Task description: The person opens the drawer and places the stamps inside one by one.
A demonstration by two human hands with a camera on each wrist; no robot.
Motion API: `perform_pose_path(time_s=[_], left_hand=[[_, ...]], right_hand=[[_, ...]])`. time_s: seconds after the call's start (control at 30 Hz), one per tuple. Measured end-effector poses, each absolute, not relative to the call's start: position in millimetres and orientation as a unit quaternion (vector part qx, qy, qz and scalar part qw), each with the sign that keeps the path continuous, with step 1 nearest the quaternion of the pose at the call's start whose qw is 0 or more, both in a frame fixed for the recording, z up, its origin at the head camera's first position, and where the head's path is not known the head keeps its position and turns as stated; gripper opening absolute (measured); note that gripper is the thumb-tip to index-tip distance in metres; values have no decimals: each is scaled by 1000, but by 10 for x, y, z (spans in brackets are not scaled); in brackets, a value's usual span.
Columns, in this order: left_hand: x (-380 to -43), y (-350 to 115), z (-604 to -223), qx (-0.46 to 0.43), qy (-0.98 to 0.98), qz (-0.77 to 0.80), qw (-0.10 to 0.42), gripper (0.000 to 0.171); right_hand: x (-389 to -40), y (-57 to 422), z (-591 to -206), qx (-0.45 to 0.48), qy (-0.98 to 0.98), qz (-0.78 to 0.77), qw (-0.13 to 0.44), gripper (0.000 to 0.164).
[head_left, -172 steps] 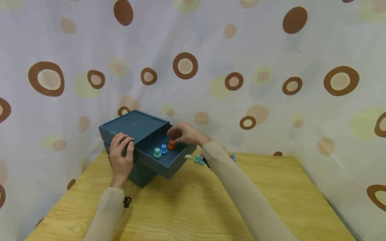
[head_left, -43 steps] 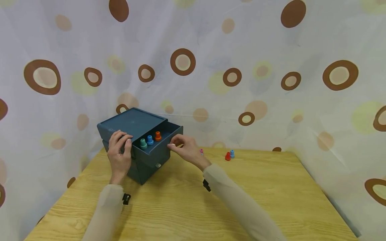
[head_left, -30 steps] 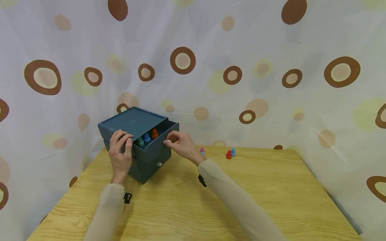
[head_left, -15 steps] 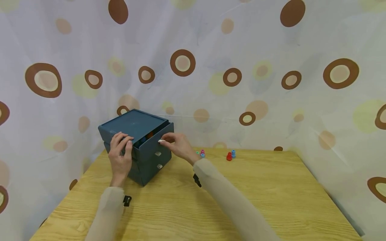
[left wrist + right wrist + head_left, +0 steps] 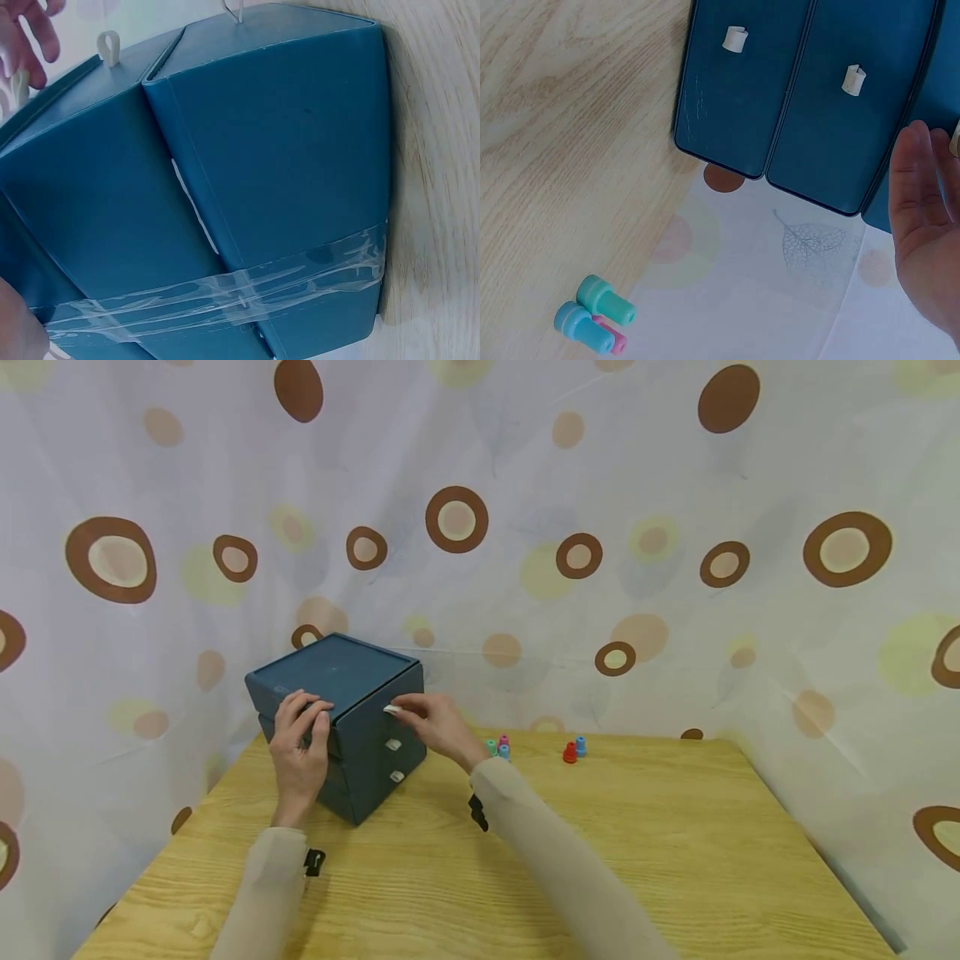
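A dark blue cabinet [image 5: 337, 672] with three stacked drawers stands at the left of the table. Each drawer front has a small white pull tab. At the top drawer [image 5: 362, 718], now flush with the cabinet, my right hand [image 5: 438, 727] pinches the white pull tab [image 5: 391, 709] between thumb and fingers. My left hand [image 5: 298, 760] rests on the cabinet's near upper edge, fingers over the top and thumb by the front corner. Only a bit of that left hand [image 5: 19, 330] shows in the left wrist view. The stampers inside the drawer are hidden.
Small stamper-like pieces stand at the table's back: a green one [image 5: 606, 298], a light blue one [image 5: 581, 328] and a pink one [image 5: 613, 337] together, with a red one [image 5: 570, 753] and a blue one [image 5: 581, 746] farther right. Clear tape [image 5: 225, 300] runs along the cabinet's side.
The top drawer, earlier pulled out with green, blue and orange pieces standing inside, has slid fully in. My right hand left the orange piece and moved with the tab; the left hand stayed put.
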State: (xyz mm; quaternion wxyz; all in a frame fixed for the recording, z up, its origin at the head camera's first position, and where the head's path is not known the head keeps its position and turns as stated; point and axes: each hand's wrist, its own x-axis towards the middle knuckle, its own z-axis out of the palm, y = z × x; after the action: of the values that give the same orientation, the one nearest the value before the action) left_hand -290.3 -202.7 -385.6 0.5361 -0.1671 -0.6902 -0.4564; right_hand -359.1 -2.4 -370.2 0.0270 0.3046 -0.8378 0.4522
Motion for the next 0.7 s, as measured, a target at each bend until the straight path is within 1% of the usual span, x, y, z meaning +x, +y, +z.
perform_pose_path(time_s=[0.33, 0.53, 0.63, 0.7], left_hand=[[-3069, -2143, -4012, -160, -701, -449, 530, 16], [-2983, -2087, -3931, -164, -695, -454, 532, 18], [-2988, -2088, -3936, -170, -696, -455, 529, 17], [-3031, -2129, -3975, -171, -699, -452, 526, 16]], right_hand=[[-3586, -44, -3692, 302, -839, 452, -9, 36], [-3605, -47, -3706, 302, -844, 442, -11, 40], [-3614, -43, -3748, 293, -846, 445, -11, 37], [-3622, -45, -3786, 287, -850, 441, -13, 32]])
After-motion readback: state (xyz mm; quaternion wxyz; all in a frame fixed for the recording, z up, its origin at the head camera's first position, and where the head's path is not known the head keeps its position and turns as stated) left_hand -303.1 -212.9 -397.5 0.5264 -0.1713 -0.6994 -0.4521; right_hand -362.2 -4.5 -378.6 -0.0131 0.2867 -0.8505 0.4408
